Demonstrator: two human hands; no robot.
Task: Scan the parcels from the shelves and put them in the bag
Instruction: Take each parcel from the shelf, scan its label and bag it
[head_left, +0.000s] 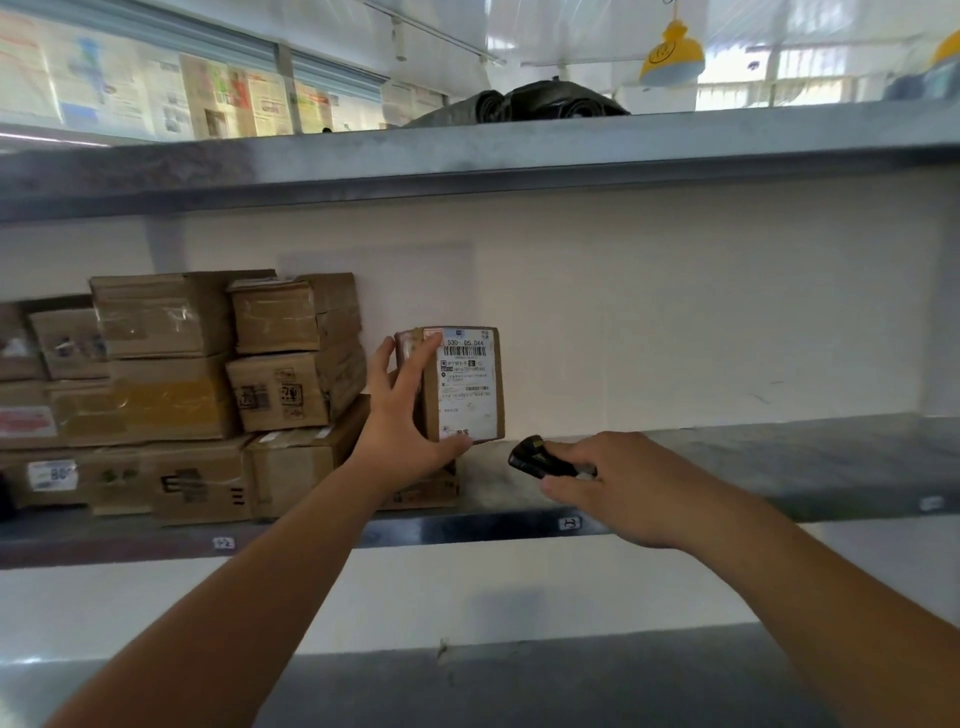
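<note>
Parcels (171, 395), brown cardboard boxes stacked in rows, fill the left part of the middle shelf (753, 457), and none of that stack appears to have been dealt with yet; the bag is nowhere in view, so I cannot tell how many parcels have already gone into it. Just right of the stack, the left hand (400, 415) holds one small labelled box (462, 384) upright, thumb under its lower edge and fingers wrapped round its left side, with the white shipping label and barcode turned toward the camera. Whether the box is lifted off the shelf or resting on the low carton beneath it is hard to say. Right of it and a little lower, the right hand (618, 483) grips a black handheld scanner (540, 457), its nose aimed up and left at the label. By my reading the scan of this box is in hand, while bagging it and working through the stack remain.

Farther right the shelf runs bare to the frame edge, leaving open room to swing the box out. The metal lip of the upper shelf (467, 171) overhangs well above both hands, and the front rail of the middle shelf passes under the wrists, an edge to clear on withdrawal.
</note>
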